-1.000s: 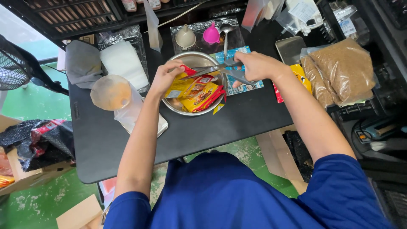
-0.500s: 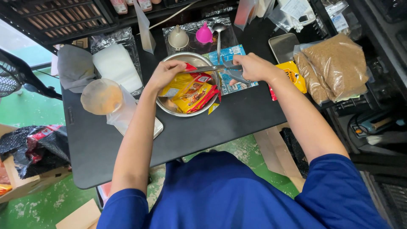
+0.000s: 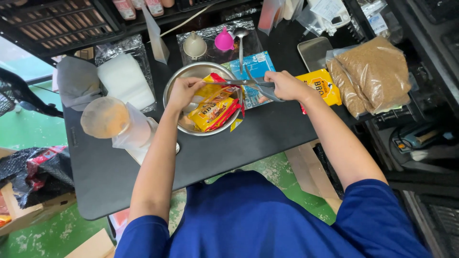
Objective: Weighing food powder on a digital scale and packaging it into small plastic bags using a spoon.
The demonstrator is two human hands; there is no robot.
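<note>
A metal bowl (image 3: pixel 178 82) sits on the black table (image 3: pixel 124 177) with several yellow and red sachets (image 3: pixel 213 112) in it. My left hand (image 3: pixel 184 91) holds one yellow sachet (image 3: pixel 210 88) up over the bowl by its top edge. My right hand (image 3: pixel 286 86) grips grey scissors (image 3: pixel 246 83), whose blades lie across the top of that sachet. A further yellow sachet (image 3: pixel 326 86) lies just right of my right hand.
Behind the bowl lie a white funnel (image 3: pixel 194 46), a pink funnel (image 3: pixel 224 40), a metal spoon (image 3: pixel 240 43) and a blue packet (image 3: pixel 253 67). Bags of brown granules (image 3: pixel 375 76) stand at right. A lidded cup (image 3: pixel 105 117) and white pads (image 3: pixel 125 79) stand at left.
Both hands stay over the bowl. The scissors have swung from near the bowl's right rim to lie flat across the top of the held sachet.
</note>
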